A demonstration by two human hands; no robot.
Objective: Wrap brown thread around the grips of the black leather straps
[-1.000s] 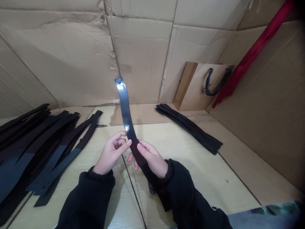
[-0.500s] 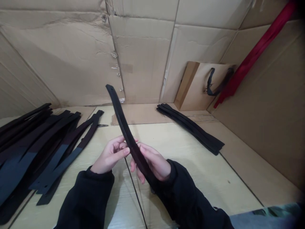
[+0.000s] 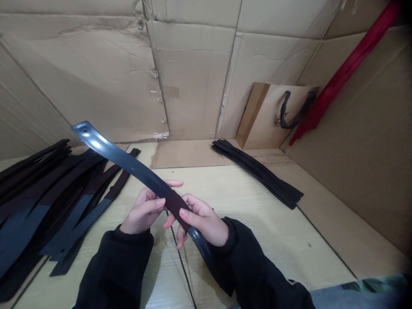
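Note:
A long, curved, glossy black strap (image 3: 128, 161) runs diagonally across the middle of the view. It has a small hole near its far end, and a dark maroon band (image 3: 176, 206) covers its middle. My left hand (image 3: 144, 210) pinches the strap at the upper edge of that band, thumb on top and fingers partly hidden underneath. My right hand (image 3: 202, 219) grips the band's lower part, its thumb pressed on top. The strap's near end passes beside my right sleeve. Below my hands a thin dark line (image 3: 182, 257) runs towards me; I cannot tell whether it is a cord or a seam.
At left lies a spread pile of similar dark straps (image 3: 64, 193). A smaller bundle of black straps (image 3: 257, 169) rests at the right. Behind it a brown paper bag (image 3: 273, 113) leans on the cardboard wall (image 3: 196, 77), near a hanging red strip (image 3: 347, 73).
The strap has turned over to its shiny side, and its far end has swung left and towards the pile. My hands have shifted slightly left, still on the strap.

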